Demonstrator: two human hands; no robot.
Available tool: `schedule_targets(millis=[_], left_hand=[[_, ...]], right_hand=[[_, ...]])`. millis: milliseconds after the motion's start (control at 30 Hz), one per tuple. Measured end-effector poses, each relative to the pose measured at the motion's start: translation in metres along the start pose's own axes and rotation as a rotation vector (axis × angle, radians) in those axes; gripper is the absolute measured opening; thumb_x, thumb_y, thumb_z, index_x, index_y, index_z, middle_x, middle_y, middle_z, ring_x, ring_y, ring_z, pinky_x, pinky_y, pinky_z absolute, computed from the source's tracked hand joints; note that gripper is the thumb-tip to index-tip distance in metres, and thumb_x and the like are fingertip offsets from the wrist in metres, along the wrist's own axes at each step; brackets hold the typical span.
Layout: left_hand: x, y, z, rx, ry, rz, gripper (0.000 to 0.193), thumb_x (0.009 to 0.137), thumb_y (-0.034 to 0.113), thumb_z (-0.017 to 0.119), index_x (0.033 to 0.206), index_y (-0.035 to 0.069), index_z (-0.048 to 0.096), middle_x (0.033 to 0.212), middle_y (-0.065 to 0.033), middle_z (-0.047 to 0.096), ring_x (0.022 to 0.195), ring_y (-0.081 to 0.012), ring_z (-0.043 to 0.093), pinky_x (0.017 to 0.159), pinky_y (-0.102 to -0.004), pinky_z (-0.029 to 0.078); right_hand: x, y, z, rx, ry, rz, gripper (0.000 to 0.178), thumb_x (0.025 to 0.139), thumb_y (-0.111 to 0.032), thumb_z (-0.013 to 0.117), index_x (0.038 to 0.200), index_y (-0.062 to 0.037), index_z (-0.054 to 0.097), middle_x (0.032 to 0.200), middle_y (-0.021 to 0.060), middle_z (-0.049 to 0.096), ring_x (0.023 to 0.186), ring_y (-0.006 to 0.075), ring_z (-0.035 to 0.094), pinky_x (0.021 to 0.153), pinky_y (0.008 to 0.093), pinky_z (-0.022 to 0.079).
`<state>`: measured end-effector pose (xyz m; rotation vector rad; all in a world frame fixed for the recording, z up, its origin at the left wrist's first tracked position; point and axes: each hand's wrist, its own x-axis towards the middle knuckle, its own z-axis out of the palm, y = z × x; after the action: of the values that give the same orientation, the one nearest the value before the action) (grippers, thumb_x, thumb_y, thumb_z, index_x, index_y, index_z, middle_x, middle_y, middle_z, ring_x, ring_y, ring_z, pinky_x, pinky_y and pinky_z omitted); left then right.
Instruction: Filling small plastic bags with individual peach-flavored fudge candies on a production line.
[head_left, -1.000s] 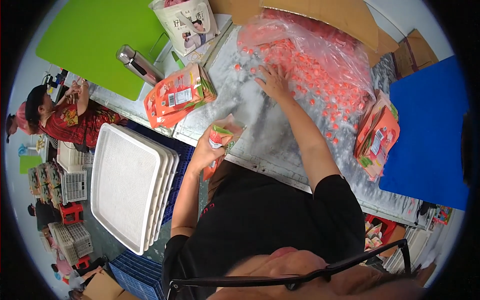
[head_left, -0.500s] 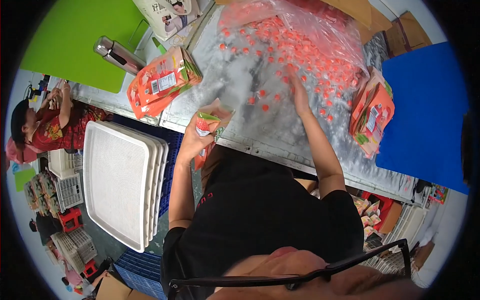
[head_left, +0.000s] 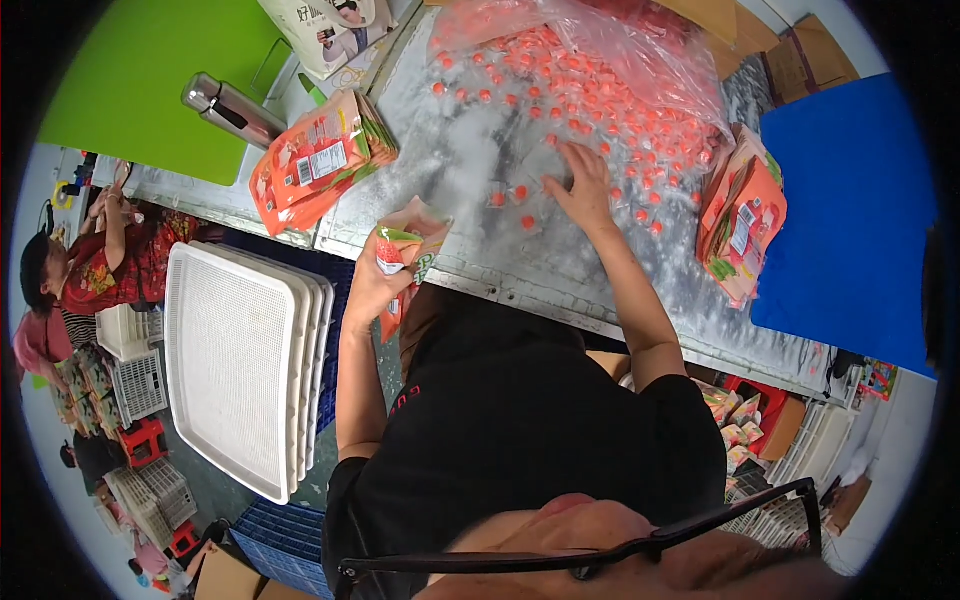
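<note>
My left hand [head_left: 372, 290] grips a red and green printed pouch [head_left: 412, 238] just off the table's near edge, its top gaping. Over the table my right hand [head_left: 585, 192] reaches toward small red-centred wrapped pieces [head_left: 570, 85], thumb and fingers apart. No piece shows in it, though the underside of its fingers is hidden. A few loose pieces [head_left: 521, 192] lie beside its thumb. The main heap spreads out from under a clear plastic bag [head_left: 640, 40].
Flat pouches are stacked on the table at left [head_left: 320, 165] and right [head_left: 742, 220]. A steel flask [head_left: 232, 110] lies by the left stack. White trays [head_left: 235, 360] are piled at my left. A blue board [head_left: 850, 220] borders the right side. Another person [head_left: 110, 250] works far left.
My right hand has drawn back from the heap toward me, and its fingers have spread. The left hand has shifted slightly left and down with the pouch.
</note>
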<state>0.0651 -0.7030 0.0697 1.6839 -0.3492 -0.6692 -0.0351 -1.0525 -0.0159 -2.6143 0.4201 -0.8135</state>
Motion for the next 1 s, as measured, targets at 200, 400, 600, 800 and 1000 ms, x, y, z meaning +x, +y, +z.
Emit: schedule_targets(millis=[200, 400, 600, 800, 1000], left_hand=[[0.008, -0.014, -0.005, 0.076, -0.028, 0.054, 0.067, 0.068, -0.008, 0.057, 0.133, 0.001, 0.048, 0.107, -0.0067, 0.064, 0.097, -0.0137, 0.061, 0.085, -0.0284, 0.050], [0.012, -0.009, -0.005, 0.098, -0.033, 0.058, 0.073, 0.066, -0.007, 0.059, 0.137, 0.003, 0.047, 0.113, -0.0099, 0.063, 0.109, -0.0183, 0.058, 0.099, -0.0312, 0.043], [0.016, 0.004, 0.006, 0.321, 0.002, 0.297, 0.077, 0.064, -0.007, 0.061, 0.139, 0.003, 0.045, 0.125, -0.0157, 0.056, 0.119, -0.0274, 0.056, 0.103, -0.0348, 0.041], [0.017, 0.013, 0.015, 0.503, 0.051, 0.341, 0.082, 0.063, -0.006, 0.067, 0.140, 0.004, 0.042, 0.129, -0.0157, 0.049, 0.125, -0.0324, 0.049, 0.104, -0.0390, 0.042], [0.023, 0.009, 0.036, 0.397, 0.060, 0.346, 0.085, 0.061, -0.006, 0.067, 0.141, 0.005, 0.042, 0.127, -0.0181, 0.046, 0.122, -0.0347, 0.049, 0.105, -0.0390, 0.039]], right_hand=[[-0.022, 0.002, 0.009, 0.076, -0.092, 0.024, 0.050, 0.078, -0.024, 0.074, 0.123, -0.0091, 0.061, 0.132, 0.0094, 0.055, 0.123, 0.0316, 0.047, 0.105, 0.0464, 0.033], [-0.019, 0.000, 0.000, 0.685, -0.070, 0.232, 0.053, 0.084, -0.029, 0.069, 0.134, -0.0143, 0.057, 0.142, 0.0079, 0.049, 0.134, 0.0303, 0.041, 0.112, 0.0498, 0.029], [-0.011, -0.054, 0.011, -0.046, -0.442, -0.298, 0.065, 0.083, -0.046, 0.067, 0.142, -0.0251, 0.047, 0.152, 0.0051, 0.036, 0.142, 0.0354, 0.026, 0.109, 0.0683, 0.019], [-0.020, -0.042, 0.036, 0.131, -0.256, -0.439, 0.045, 0.076, -0.031, 0.077, 0.117, -0.0189, 0.065, 0.127, 0.0051, 0.056, 0.118, 0.0305, 0.049, 0.097, 0.0497, 0.041], [-0.019, -0.038, 0.036, 0.238, -0.183, -0.178, 0.011, 0.082, -0.019, 0.072, 0.084, -0.0106, 0.067, 0.084, 0.0012, 0.061, 0.069, 0.0203, 0.058, 0.056, 0.0343, 0.046]])
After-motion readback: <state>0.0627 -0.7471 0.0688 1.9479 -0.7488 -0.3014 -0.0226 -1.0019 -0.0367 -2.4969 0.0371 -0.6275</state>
